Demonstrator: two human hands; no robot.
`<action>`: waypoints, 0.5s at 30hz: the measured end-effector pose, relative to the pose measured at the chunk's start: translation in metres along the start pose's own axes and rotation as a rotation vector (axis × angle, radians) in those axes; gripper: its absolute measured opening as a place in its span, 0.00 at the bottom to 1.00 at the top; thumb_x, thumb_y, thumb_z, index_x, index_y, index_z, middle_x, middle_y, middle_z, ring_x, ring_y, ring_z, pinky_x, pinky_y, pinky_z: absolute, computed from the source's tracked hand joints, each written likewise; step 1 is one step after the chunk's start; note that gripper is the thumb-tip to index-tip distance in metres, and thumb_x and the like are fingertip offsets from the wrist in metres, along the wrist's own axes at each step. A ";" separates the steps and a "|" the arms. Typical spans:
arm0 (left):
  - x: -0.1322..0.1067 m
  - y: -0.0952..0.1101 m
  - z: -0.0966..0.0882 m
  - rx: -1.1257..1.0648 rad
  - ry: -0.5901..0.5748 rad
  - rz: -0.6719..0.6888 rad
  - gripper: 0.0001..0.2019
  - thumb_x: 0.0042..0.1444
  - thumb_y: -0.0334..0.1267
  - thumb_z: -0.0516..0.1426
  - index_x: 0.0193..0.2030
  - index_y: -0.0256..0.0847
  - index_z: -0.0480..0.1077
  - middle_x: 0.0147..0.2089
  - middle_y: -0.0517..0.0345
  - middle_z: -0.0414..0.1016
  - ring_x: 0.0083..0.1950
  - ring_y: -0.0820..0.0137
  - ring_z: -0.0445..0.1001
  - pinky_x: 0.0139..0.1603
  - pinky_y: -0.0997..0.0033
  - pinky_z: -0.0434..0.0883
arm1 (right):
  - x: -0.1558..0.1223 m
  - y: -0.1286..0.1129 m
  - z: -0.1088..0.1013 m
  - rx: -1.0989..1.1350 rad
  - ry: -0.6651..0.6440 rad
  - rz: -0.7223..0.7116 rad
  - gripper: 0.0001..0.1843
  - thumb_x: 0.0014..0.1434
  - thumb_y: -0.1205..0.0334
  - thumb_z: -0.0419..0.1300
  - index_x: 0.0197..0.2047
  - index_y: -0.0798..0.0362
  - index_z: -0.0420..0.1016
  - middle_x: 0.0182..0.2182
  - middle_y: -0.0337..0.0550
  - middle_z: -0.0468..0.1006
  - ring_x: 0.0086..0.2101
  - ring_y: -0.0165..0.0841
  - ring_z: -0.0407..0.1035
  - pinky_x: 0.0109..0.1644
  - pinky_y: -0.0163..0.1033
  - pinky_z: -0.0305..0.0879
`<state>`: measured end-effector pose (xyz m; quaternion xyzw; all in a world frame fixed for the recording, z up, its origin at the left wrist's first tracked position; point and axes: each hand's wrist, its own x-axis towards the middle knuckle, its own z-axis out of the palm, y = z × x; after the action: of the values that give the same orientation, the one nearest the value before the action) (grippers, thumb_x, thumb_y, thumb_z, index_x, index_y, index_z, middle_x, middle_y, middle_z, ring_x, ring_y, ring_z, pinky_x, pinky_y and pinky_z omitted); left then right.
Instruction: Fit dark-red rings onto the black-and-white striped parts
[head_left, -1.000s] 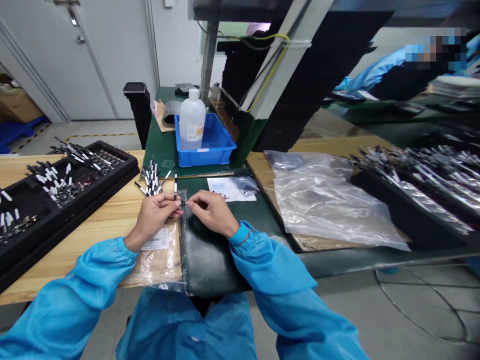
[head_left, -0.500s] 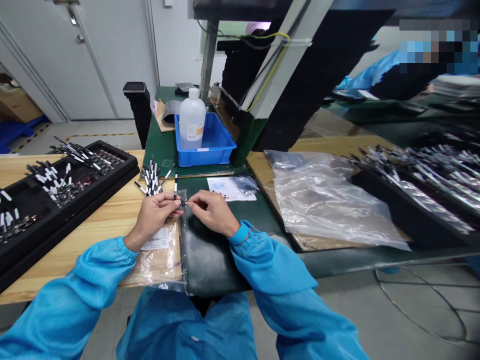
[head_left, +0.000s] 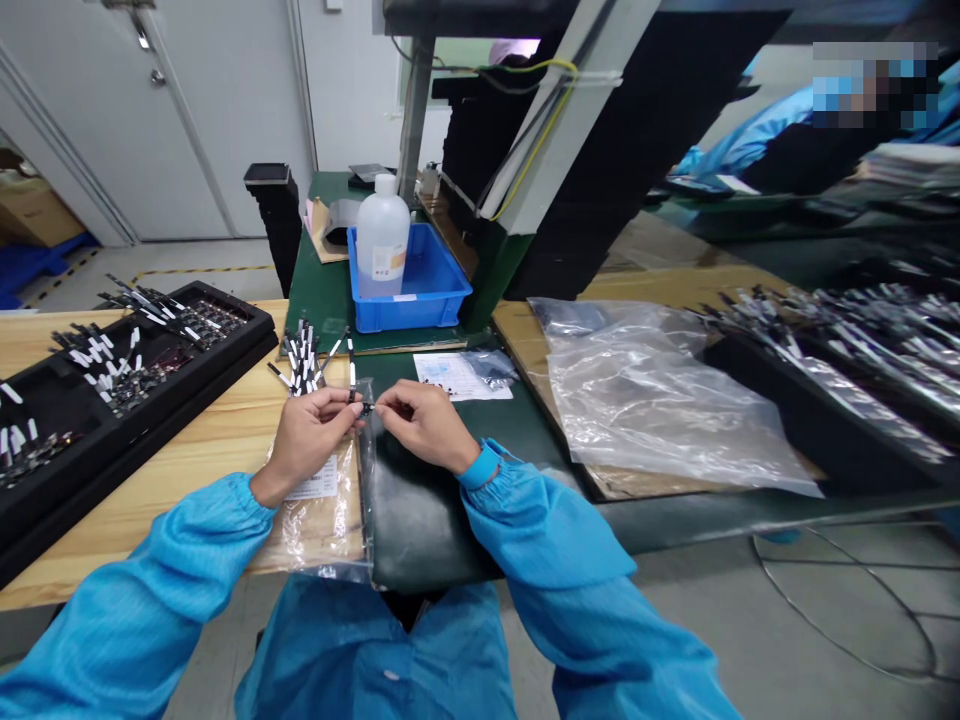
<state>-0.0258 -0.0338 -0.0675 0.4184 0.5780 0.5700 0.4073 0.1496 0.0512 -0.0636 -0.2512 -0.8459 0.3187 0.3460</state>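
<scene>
A small dark part sits above a clear plastic bag, pinched by the fingertips of the right hand. The left hand, fingers pressed together, seemingly steadies it from the other side. White-banded black strips stand just beyond, within easy reach.

Room over the green mat by the right hand; wire bundle ahead of the left hand.

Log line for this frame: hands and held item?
left hand: pinches black-and-white strip | right hand: pinches small dark part | beneath: clear plastic bag
</scene>
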 end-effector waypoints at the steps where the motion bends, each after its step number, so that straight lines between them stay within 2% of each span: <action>1: 0.000 -0.001 0.000 0.003 0.002 0.017 0.18 0.50 0.47 0.69 0.41 0.34 0.79 0.37 0.50 0.85 0.35 0.65 0.84 0.38 0.72 0.80 | 0.000 0.000 0.000 -0.003 0.000 -0.002 0.06 0.60 0.69 0.60 0.31 0.55 0.76 0.26 0.38 0.73 0.27 0.27 0.65 0.34 0.33 0.60; 4: 0.000 -0.002 -0.001 0.001 -0.004 0.025 0.17 0.50 0.46 0.69 0.41 0.35 0.79 0.37 0.50 0.85 0.36 0.65 0.84 0.38 0.72 0.80 | 0.000 -0.001 0.000 -0.001 0.004 -0.003 0.06 0.60 0.69 0.60 0.31 0.55 0.76 0.26 0.38 0.72 0.27 0.27 0.65 0.34 0.33 0.60; 10: 0.004 0.005 -0.002 -0.063 -0.036 -0.107 0.20 0.47 0.47 0.71 0.40 0.34 0.77 0.30 0.51 0.83 0.31 0.66 0.83 0.31 0.76 0.77 | 0.000 -0.001 0.000 0.058 0.005 0.031 0.06 0.60 0.67 0.60 0.32 0.55 0.77 0.26 0.37 0.73 0.26 0.26 0.64 0.32 0.33 0.60; 15: 0.004 0.007 -0.004 -0.079 -0.052 -0.111 0.21 0.45 0.47 0.72 0.40 0.34 0.78 0.31 0.50 0.84 0.32 0.65 0.83 0.32 0.74 0.77 | 0.000 -0.002 -0.001 0.078 0.001 0.048 0.06 0.60 0.67 0.60 0.32 0.55 0.77 0.26 0.37 0.73 0.26 0.26 0.64 0.32 0.33 0.60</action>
<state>-0.0304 -0.0311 -0.0606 0.3841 0.5667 0.5578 0.4692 0.1498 0.0500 -0.0614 -0.2579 -0.8263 0.3596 0.3484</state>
